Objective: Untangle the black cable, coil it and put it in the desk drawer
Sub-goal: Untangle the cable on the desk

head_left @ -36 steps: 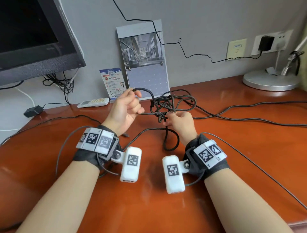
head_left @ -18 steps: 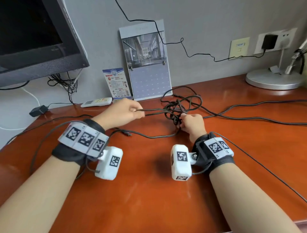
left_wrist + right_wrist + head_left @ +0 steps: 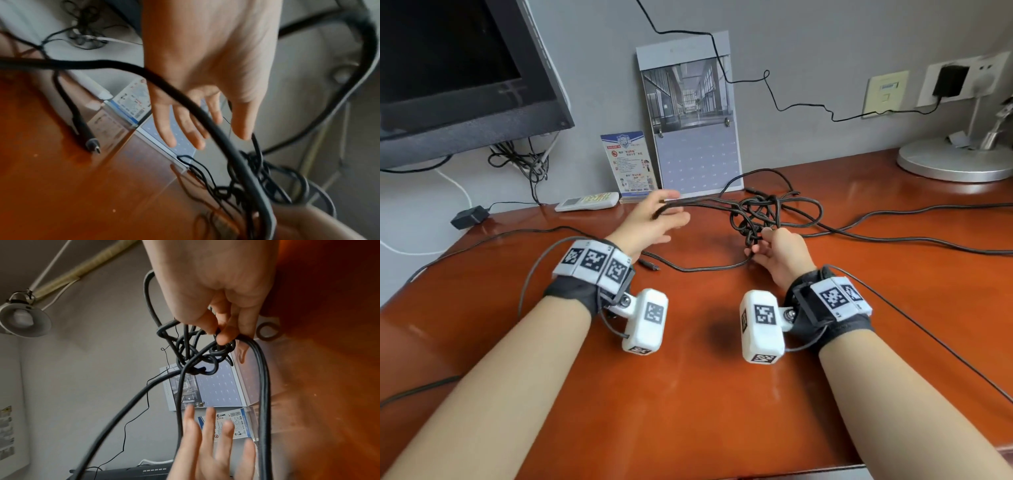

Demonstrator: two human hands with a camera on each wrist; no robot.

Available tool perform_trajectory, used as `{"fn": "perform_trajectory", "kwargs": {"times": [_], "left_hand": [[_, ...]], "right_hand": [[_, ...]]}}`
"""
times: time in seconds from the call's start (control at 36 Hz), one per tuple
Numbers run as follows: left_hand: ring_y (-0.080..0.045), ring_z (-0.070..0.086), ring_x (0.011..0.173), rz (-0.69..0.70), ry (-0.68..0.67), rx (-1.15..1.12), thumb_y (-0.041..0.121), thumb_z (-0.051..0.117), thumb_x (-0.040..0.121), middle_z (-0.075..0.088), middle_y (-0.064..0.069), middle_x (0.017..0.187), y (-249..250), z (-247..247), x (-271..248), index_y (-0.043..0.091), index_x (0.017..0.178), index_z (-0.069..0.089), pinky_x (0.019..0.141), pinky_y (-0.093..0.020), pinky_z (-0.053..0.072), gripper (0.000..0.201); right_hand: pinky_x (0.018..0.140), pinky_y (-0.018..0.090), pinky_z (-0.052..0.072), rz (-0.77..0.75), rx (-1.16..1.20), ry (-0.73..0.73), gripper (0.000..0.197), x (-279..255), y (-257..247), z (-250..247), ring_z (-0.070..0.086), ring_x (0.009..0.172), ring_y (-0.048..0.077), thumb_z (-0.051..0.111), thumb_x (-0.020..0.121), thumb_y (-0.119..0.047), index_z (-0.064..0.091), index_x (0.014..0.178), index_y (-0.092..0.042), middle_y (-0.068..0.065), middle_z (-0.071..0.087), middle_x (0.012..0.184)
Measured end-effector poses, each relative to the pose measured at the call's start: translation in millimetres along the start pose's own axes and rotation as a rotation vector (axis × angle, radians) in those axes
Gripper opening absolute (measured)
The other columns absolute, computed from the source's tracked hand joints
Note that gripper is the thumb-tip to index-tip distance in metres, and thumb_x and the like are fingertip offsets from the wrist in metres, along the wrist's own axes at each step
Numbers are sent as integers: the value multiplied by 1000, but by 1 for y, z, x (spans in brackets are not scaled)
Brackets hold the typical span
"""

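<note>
The black cable (image 3: 756, 212) lies in a knotted tangle on the red-brown desk (image 3: 688, 394), with long strands running off to the right. My right hand (image 3: 777, 253) pinches strands at the near side of the knot (image 3: 195, 353) between thumb and fingers. My left hand (image 3: 654, 219) hovers left of the knot with fingers spread and straight (image 3: 205, 73); a doubled strand from the tangle runs across them, ungripped. One plug end (image 3: 650, 265) of the cable rests on the desk below my left hand, also in the left wrist view (image 3: 92, 144).
A monitor (image 3: 448, 68) hangs at the back left. Against the wall stand a calendar (image 3: 688, 120) and a small card (image 3: 626, 161), with a white remote (image 3: 585, 202) beside them. A lamp base (image 3: 955, 161) sits at the back right. Thin sensor wires trail from both wrists.
My left hand drew a loop of cable leftward out of the tangle, then opened its fingers and let the strand go. My right hand has stayed pinching the knot.
</note>
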State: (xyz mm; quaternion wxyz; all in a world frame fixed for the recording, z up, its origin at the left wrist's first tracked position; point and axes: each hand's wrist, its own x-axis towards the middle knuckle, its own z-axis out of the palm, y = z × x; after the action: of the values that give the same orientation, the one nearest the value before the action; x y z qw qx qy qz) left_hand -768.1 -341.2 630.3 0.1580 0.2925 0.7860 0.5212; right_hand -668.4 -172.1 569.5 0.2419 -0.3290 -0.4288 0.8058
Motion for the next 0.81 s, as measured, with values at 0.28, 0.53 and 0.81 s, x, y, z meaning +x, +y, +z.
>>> {"fn": "perform_trajectory", "kwargs": {"times": [0.28, 0.53, 0.81], "left_hand": [[2, 57, 50, 229, -126, 164, 15, 55, 95, 61, 3, 80, 16, 52, -1, 17, 98, 60, 48, -15, 42, 6], [-4, 50, 43, 133, 39, 108, 3, 61, 87, 59, 0, 56, 30, 51, 5, 14, 70, 63, 41, -15, 40, 20], [-32, 60, 77, 332, 337, 672, 6, 56, 80, 56, 2, 63, 56, -4, 0, 23, 61, 54, 71, -34, 49, 25]], "right_hand": [[64, 31, 50, 0, -48, -28, 15, 2, 2, 0, 49, 52, 21, 40, 96, -3, 47, 83, -7, 4, 42, 51], [69, 34, 54, -24, -111, -31, 8, 4, 2, 1, 50, 43, 15, 43, 94, -4, 48, 99, -1, 11, 50, 69], [57, 36, 50, -69, -130, 76, 7, 14, -6, -3, 43, 54, 18, 42, 90, 2, 48, 86, -1, 10, 45, 63]]}}
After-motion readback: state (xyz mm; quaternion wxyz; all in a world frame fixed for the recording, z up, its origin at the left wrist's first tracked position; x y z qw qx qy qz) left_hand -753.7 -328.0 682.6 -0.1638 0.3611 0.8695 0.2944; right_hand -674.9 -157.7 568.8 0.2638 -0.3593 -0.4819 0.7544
